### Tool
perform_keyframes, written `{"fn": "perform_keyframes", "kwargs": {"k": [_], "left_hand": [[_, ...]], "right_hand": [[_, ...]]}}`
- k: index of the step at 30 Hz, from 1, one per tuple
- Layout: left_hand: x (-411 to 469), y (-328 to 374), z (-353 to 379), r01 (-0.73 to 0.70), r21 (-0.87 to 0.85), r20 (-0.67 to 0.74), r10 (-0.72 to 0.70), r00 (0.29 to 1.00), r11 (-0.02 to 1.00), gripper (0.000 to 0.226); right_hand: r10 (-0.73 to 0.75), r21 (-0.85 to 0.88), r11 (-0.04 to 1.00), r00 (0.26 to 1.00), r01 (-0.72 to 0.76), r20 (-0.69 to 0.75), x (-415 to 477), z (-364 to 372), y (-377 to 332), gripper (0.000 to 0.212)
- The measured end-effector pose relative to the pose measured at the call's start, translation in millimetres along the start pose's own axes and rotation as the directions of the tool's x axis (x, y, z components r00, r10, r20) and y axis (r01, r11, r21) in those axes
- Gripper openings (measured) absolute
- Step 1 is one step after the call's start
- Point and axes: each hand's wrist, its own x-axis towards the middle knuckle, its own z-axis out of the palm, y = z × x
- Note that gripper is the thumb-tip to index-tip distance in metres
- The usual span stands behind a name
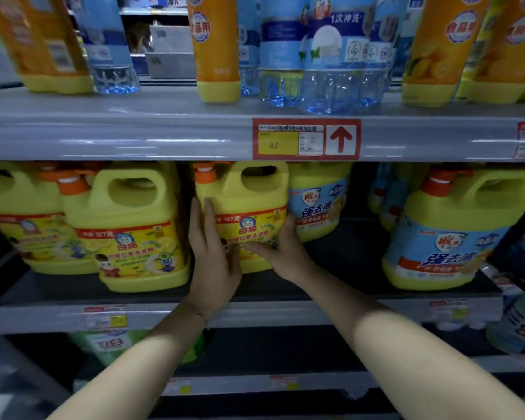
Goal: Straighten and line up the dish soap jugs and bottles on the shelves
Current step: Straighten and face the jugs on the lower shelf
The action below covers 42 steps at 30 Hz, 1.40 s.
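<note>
A yellow dish soap jug [249, 204] with an orange pump cap stands in the middle of the middle shelf [255, 310]. My left hand [214, 256] lies flat against its left side, fingers pointing up. My right hand [281, 250] cups its lower right corner, fingers across the label. Both hands grip this jug. Two more yellow jugs [134, 225] stand to its left, the nearer one further forward. Behind to the right is a blue-labelled yellow jug [319, 201]; another one [455, 231] stands forward at the right.
The upper shelf [164, 131] carries orange bottles [217, 47] and clear blue bottles [331, 56], with a red price tag [306, 139] on its edge. A gap lies between the held jug and the right jug. A green pack [112, 344] sits on the lower shelf.
</note>
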Motion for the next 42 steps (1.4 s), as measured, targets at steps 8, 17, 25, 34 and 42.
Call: {"fn": "perform_keyframes", "kwargs": {"k": [8, 17, 25, 34, 42], "left_hand": [[1, 20, 5, -0.425, 0.154, 0.234, 0.385, 0.893, 0.892, 0.052], [43, 80, 89, 0.424, -0.164, 0.519, -0.288, 0.805, 0.891, 0.099], [71, 82, 105, 0.591, -0.350, 0.535, -0.362, 0.763, 0.727, 0.098], [81, 92, 148, 0.563, -0.358, 0.665, -0.220, 0.714, 0.745, 0.097], [92, 73, 168, 0.518, -0.262, 0.752, -0.164, 0.638, 0.814, 0.095]], "right_hand": [[-0.118, -0.409, 0.903, 0.992, 0.129, 0.052, 1, -28, -15, 0.035], [0.207, -0.089, 0.953, 0.841, -0.288, -0.501, 18, -95, -14, 0.078], [0.330, 0.105, 0.944, 0.887, -0.313, -0.323, 30, -102, -1, 0.065], [0.311, -0.003, 0.932, 0.805, -0.362, -0.506, 44, -120, 24, 0.074], [0.393, 0.052, 0.909, 0.808, -0.414, -0.438, 39, -125, 19, 0.086]]}}
